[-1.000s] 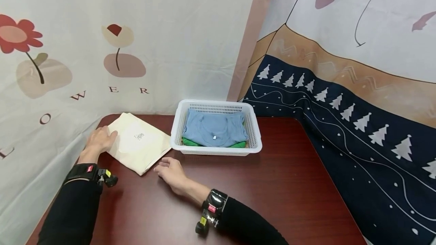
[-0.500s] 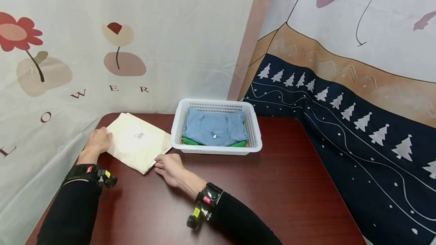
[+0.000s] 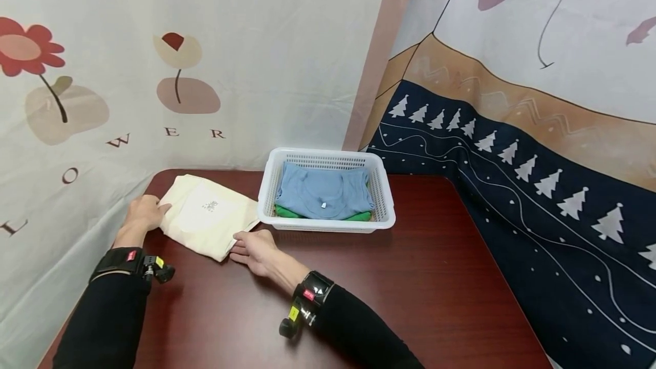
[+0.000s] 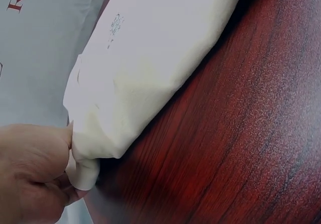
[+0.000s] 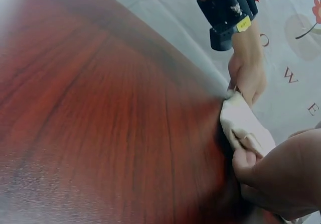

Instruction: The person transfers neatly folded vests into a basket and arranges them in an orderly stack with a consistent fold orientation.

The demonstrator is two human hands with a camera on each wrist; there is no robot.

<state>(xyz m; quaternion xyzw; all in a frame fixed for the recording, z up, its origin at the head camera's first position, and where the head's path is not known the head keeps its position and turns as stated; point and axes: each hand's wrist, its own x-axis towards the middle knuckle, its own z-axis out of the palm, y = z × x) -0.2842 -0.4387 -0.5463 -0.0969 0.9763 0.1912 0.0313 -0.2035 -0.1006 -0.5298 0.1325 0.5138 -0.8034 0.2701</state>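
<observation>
A folded cream garment (image 3: 207,215) with a small printed mark lies on the dark red table (image 3: 420,278), left of a white basket (image 3: 328,156). My left hand (image 3: 158,210) grips its left corner, and the left wrist view shows the cloth (image 4: 150,68) bunched between thumb and fingers (image 4: 67,148). At the near right corner my right hand (image 3: 238,244) pinches the edge. In the right wrist view the thumb (image 5: 246,158) lies on the cloth (image 5: 246,118), with the left hand (image 5: 246,78) beyond it.
The white basket holds a folded blue garment (image 3: 323,189) on top of a green one (image 3: 287,213). Printed fabric backdrops hang close behind the table and along its left and right sides. Bare table (image 5: 100,123) stretches in front of the basket.
My left hand slid off the top of the cream garment to its left corner and took hold. The right hand moved up to the near corner, and the cloth's left edge bunched.
</observation>
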